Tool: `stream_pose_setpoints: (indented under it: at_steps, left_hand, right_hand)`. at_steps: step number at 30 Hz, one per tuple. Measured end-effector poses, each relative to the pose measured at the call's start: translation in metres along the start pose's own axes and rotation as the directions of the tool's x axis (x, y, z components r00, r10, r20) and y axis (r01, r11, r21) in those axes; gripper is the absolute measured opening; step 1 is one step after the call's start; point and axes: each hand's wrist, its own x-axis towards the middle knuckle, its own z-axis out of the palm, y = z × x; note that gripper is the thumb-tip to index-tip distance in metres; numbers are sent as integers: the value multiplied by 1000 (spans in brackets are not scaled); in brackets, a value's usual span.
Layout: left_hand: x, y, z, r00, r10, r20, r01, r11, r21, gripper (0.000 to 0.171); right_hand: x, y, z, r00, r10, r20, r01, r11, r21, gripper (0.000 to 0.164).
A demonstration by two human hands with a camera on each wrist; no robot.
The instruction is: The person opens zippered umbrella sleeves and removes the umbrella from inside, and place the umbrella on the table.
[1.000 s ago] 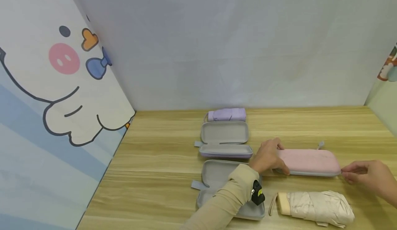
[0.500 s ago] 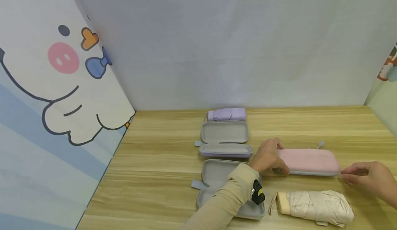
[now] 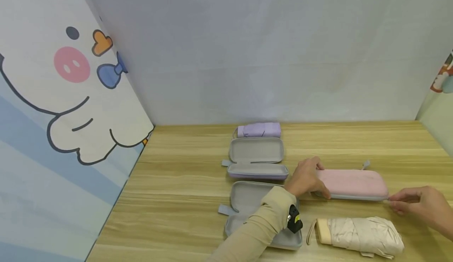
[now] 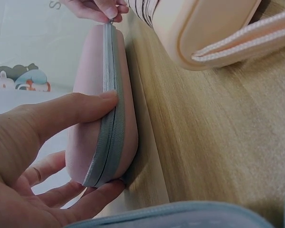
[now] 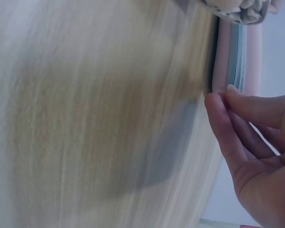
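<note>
A pink hard-shell zip case [image 3: 352, 182] lies closed on the table, its grey zipper [image 4: 110, 71] facing the front. My left hand [image 3: 305, 178] grips its left end. In the left wrist view the thumb rests across the zipper while the fingers curl beneath that end. At the opposite end, my right hand [image 3: 421, 204] pinches the small zipper pull [image 4: 111, 20] between thumb and forefinger; the fingertips mostly hide it. In front of the case lies a folded cream umbrella [image 3: 364, 234] with a pale yellow handle and a wrist strap.
Left of the pink case, two cases with grey linings lie open: a purple one [image 3: 256, 151] and a nearer one [image 3: 245, 195] partly behind my left sleeve. A folded purple umbrella [image 3: 260, 130] lies behind them. A pale curtain [image 3: 283, 57] backs the wooden table [image 3: 170, 199].
My right hand has shifted very slightly toward the table's front, still pinching the zipper pull. The left hand and the pink case have stayed in place.
</note>
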Motion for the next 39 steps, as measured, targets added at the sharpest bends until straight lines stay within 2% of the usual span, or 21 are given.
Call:
stream_pose_setpoints:
  at_steps: [5,11,17,25,30,39]
  left_hand:
    - [0,0,0,1000,-2,-3,2,1000,-11,69]
    - [-1,1,-1,1000,-7,1,7,1000,-4,69]
    - [-1,2,-1,1000,-11,8,11,1000,-2,69]
    - [-1,0,-1,1000,12,8,-12,1000,3,69]
    - [-1,0,-2,1000,10,12,-10,1000,1,68]
    - [-1,1,-2,1000,13,8,-13,1000,7,67]
  right_hand:
    - [-1,-3,0,1000,-21,15,21,1000,-5,4]
    - [-2,-6,1,996,-90,23,89,995,42,6]
    - [-1,-8,4,991,-129,35,130,992,-4,7]
    - [0,-15,5,993,-110,43,113,992,-63,9]
    - [0,-19,5,995,-82,56,86,994,-72,8]
    - [1,-25,6,993,-93,77,98,993,-66,7]
